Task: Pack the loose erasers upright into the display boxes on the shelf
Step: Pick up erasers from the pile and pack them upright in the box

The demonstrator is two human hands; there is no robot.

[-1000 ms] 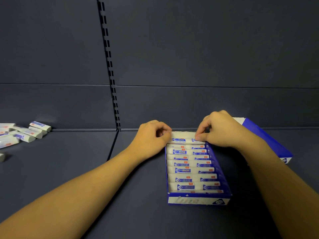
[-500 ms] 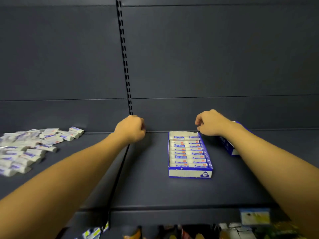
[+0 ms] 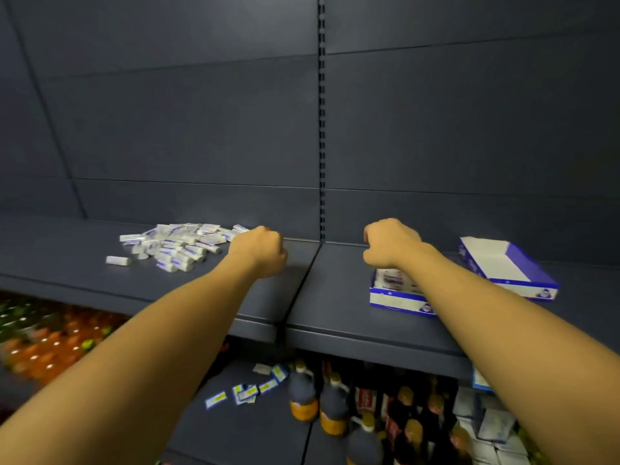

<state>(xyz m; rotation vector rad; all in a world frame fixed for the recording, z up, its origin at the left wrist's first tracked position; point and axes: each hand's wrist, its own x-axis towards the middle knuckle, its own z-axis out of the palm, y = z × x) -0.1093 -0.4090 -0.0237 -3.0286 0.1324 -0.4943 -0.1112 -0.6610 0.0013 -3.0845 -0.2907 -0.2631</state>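
Observation:
A heap of loose white erasers (image 3: 177,243) with blue labels lies on the dark shelf (image 3: 322,297) at the left. My left hand (image 3: 260,251) hovers just right of the heap, fingers curled, holding nothing. My right hand (image 3: 391,245) is also curled and holds nothing, above the far end of a blue and white display box (image 3: 394,297) filled with upright erasers; my forearm hides much of that box. A second, empty display box (image 3: 506,266) lies tilted at the right.
A slotted upright (image 3: 321,129) runs down the back panel between the two shelf bays. Below the shelf's front edge are dark bottles (image 3: 332,407), scattered price tags (image 3: 245,392) and orange bottles (image 3: 50,344) at the left.
Both hands have left the filled box and moved left; the left hand now sits by the eraser heap. The camera has pulled back and turned left, showing the lower shelves.

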